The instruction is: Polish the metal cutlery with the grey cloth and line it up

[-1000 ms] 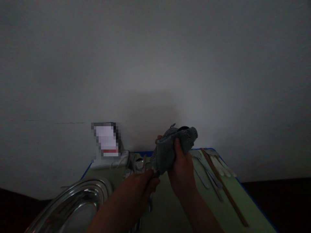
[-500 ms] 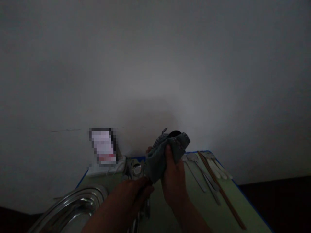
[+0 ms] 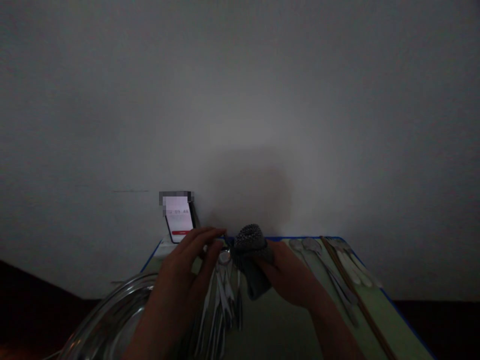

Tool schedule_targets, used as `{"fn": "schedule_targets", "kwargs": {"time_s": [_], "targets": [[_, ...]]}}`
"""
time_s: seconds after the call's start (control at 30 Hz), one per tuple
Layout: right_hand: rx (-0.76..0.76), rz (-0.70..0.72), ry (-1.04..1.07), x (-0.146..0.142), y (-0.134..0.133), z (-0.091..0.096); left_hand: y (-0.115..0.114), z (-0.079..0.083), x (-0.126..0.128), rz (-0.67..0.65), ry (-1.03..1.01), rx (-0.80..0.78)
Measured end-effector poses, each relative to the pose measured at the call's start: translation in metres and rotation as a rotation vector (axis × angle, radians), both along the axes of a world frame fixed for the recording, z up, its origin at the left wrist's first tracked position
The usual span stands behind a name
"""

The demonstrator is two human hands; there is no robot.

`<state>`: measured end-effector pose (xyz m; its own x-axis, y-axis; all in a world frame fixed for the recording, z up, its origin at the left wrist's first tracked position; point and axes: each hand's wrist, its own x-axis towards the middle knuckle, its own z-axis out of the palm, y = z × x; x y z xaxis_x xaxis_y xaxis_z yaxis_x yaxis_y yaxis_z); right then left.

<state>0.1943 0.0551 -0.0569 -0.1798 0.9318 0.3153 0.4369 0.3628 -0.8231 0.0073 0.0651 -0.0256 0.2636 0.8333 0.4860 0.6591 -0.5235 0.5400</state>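
Right hand point(image 3: 288, 272) has its fingers closed round a bunched grey checked cloth point(image 3: 251, 246), held up over the green tabletop point(image 3: 277, 330). Left hand point(image 3: 182, 272) is half-curled just beside it; can't tell if it's pinching anything. I'd hold the cloth snug, with its dangling tail clear of the metal cutlery point(image 3: 221, 307) nearby.

Only legible text: dark digits on the lit screen of the smartphone point(image 3: 179, 221), roughly "09.48". Last digit is soft, could be 6 or 8. Characters left of that are too blurred to call. Fainter line under the digits: unreadable. Red bar point(image 3: 180, 232) near screen bottom: any label too small. Phone's top edge is pixelated.
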Motion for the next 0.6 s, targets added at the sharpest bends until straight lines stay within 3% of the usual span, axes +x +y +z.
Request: {"fn": "schedule_targets", "kwargs": {"time_s": [0.1, 0.3, 0.47, 0.6], "targets": [[-0.020, 0.109, -0.084, -0.002, -0.006, 0.005, -0.004, 0.001, 0.003, -0.077, -0.032, 0.139], [-0.027, 0.101, -0.144, 0.001, -0.010, 0.007, -0.008, 0.002, -0.001, -0.214, 0.003, 0.176], [-0.014, 0.078, -0.139, 0.000, -0.010, 0.008, -0.012, 0.007, -0.001, -0.232, -0.004, 0.236], [-0.020, 0.129, -0.163, 0.006, -0.012, 0.010, -0.012, 0.007, 0.001, -0.150, -0.022, 0.338]]}}
